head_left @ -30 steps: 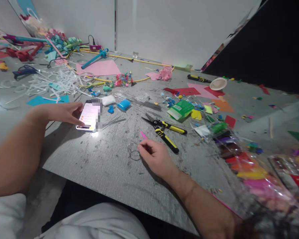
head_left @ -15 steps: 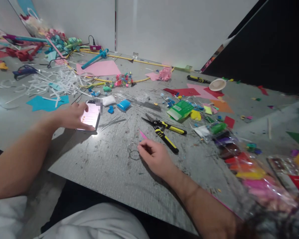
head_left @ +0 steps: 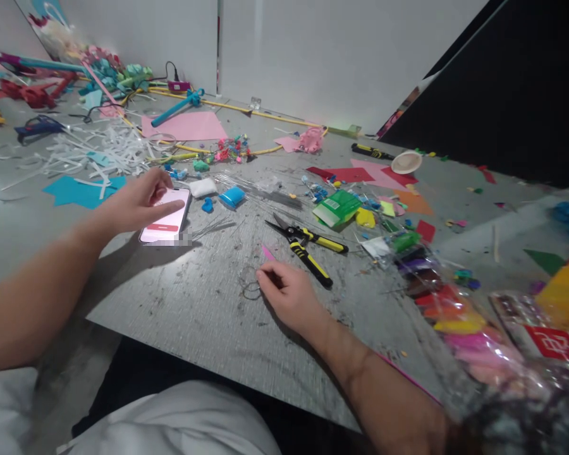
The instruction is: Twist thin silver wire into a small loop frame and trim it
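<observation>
A lit phone point(head_left: 169, 219) lies on the grey table. Over its left side hovers my left hand point(head_left: 135, 205), thumb stretched across the screen and the other fingers partly curled; it holds nothing. Just in front of the phone's right edge, several thin wires point(head_left: 215, 224) lie loose. My right hand point(head_left: 294, 297) rests low over the table, thumb and forefinger pinched on a thin wire ring point(head_left: 251, 298) whose loops stick out to the left. A small pink strip point(head_left: 267, 253) shows just beyond these fingers. Yellow-and-black cutters point(head_left: 303, 243) lie with blades apart beyond my right hand.
Blue point(head_left: 232, 197) and white point(head_left: 202, 188) packets sit beyond the phone. Shredded white strips point(head_left: 118, 148) and scissors point(head_left: 40, 126) lie at left. A green packet point(head_left: 336, 208), a paper bowl point(head_left: 406, 162) and bags of coloured material point(head_left: 455, 316) are on the right. White panels stand behind.
My left hand has lifted and drawn its thumb up over the screen, and the phone display now shows a red button. My right hand stays pinched on the wire ring. The view shifted slightly.
</observation>
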Available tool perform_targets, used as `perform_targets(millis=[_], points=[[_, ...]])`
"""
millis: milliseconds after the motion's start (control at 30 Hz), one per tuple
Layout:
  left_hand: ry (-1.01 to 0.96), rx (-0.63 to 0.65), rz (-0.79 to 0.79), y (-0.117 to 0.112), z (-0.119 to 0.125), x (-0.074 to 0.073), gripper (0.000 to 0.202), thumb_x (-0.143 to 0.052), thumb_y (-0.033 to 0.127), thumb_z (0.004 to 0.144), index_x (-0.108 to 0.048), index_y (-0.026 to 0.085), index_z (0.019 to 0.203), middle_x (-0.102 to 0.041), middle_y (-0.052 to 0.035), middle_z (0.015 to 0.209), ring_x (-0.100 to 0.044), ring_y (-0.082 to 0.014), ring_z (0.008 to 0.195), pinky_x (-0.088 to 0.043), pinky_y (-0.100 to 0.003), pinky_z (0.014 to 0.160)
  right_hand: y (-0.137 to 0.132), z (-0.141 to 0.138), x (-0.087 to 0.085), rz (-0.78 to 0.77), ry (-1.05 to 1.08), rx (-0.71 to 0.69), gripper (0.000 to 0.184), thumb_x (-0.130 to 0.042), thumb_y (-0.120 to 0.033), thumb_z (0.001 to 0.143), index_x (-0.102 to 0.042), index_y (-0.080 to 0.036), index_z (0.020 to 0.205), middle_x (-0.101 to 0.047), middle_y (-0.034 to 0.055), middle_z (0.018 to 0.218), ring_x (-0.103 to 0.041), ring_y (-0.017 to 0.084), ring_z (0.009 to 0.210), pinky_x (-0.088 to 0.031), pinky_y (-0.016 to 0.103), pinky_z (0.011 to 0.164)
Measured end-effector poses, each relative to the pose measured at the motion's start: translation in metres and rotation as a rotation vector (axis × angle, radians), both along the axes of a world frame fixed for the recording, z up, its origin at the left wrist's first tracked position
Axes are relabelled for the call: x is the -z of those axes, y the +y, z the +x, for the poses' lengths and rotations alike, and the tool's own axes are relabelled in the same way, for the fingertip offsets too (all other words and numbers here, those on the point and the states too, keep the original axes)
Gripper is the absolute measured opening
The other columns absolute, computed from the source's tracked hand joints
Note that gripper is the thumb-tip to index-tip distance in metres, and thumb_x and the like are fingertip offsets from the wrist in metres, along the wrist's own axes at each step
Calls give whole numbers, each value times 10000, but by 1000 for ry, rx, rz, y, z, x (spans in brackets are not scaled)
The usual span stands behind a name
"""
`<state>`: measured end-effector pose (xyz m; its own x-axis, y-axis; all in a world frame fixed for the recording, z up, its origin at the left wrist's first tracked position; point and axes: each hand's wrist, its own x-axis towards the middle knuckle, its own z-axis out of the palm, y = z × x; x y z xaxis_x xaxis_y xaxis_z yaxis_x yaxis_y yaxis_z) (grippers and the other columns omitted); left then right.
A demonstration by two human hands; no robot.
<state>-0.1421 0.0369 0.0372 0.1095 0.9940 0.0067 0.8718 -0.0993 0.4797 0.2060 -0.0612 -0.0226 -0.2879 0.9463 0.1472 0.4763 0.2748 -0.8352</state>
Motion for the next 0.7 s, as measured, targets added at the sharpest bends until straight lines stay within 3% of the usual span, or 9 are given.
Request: perform_targets(millis=[67,133,267,367,433,533,700], points=[[-39,145,125,-11,17,-4,392,-597,554,939,-555,201,1104,-568,-25,891,-478,-175,783,-405,-338,744,-1,-1,0,60,-36,7,230,-574,-344,960,-672,-216,796,-654,11,691,-586,167,648,-459,299,650],[-96,277,125,-29,43,-6,330,-611,523,937,-567,197,959,-559,-22,833,-498,-165,743,-413,-331,701,-3,-1,-1,105,-61,10,228,-568,-344,975,-695,-221,831,-691,30,728,-623,188,694,-482,317,693],[-317,478,-135,-70,103,1,477,-702,573,887,-615,201,1172,-712,-83,1041,-665,-207,864,-504,-314,691,-5,1,-5,150,-68,9,204,-571,-341,988,-726,-225,926,-750,54,804,-662,208,749,-517,339,750],[-425,519,-299,-85,135,15,384,-678,503,924,-629,198,1151,-759,-71,936,-704,-204,782,-516,-311,661,-6,3,-8,192,-61,-5,212,-555,-336,1002,-728,-227,946,-767,62,842,-683,213,783,-528,342,766],[-480,529,-284,-84,146,25,282,-647,446,953,-645,187,1066,-752,-60,840,-691,-196,724,-505,-307,638,-6,4,-8,221,-54,-15,221,-545,-327,1012,-729,-227,940,-772,66,865,-696,217,810,-534,345,776],[-647,498,-313,-76,149,42,281,-647,464,967,-639,186,1011,-731,-38,752,-691,-182,667,-523,-297,622,-4,6,-6,235,-39,-15,237,-543,-326,1026,-749,-224,968,-777,72,895,-711,222,835,-547,353,789],[-781,407,-343,-70,147,58,392,-706,481,944,-668,158,1164,-753,-50,792,-716,-169,660,-596,-307,651,5,12,-5,258,-127,-15,300,-503,-325,1050,-765,-203,1133,-797,107,1046,-737,239,962,-568,377,896]])
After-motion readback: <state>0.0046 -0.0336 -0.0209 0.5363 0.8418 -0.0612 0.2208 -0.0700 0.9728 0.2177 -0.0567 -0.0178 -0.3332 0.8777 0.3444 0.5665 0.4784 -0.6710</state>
